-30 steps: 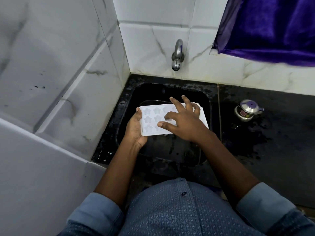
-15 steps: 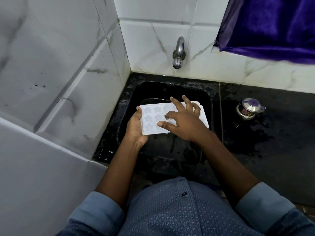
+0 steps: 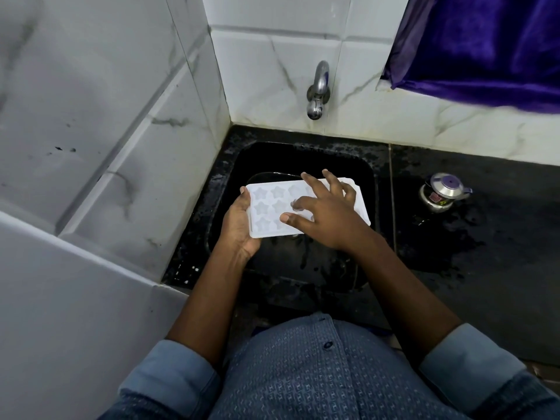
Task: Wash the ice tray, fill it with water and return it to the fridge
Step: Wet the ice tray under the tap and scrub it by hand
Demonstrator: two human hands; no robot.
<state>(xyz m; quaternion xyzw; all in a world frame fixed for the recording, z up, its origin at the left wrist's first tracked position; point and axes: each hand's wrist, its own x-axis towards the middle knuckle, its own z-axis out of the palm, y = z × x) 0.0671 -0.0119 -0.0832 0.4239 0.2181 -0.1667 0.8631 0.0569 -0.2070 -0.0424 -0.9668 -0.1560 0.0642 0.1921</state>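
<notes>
Over the sink (image 3: 303,154) my left hand (image 3: 239,225) grips the ice tray (image 3: 269,207) by its left end (long axis crosswise), right hand (image 3: 327,216) splayed on its cells.

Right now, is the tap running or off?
Off, it seems: no stream falls from the tap toward the ice tray held over the sink.

We take the sink (image 3: 303,156) as reference: one.
- Over it: one ice tray (image 3: 269,207); two hands on it, left hand (image 3: 239,225) and right hand (image 3: 328,218).
- Star moulds (image 3: 277,192) showing: at least seven, others covered.
- Behind it: one tap (image 3: 318,92).
- Right of it: one steel pot (image 3: 442,194).
- Above-right of it: one purple cloth (image 3: 485,47).
</notes>
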